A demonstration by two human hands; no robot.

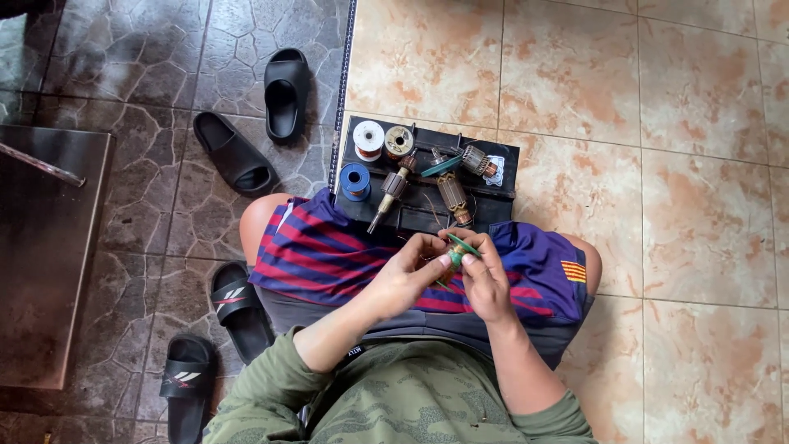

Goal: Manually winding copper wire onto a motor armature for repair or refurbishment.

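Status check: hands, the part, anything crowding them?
Left hand and right hand both pinching small green part over lap. Black tray close ahead. Nothing blocking.

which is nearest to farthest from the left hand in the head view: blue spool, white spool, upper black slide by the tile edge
From the left hand:
1. blue spool, tray's near left corner
2. white spool, tray's far left corner
3. upper black slide, beyond the tray on dark floor

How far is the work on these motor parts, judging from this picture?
Done: hard to tell; nothing looks plainly finished. In hand: both hands, left hand and right hand, hold a small green-handled piece over the lap. Left: three motor armatures lie untouched on the black tray, beside three wire spools, white, tan and blue. So it looks like an early or middle stage.
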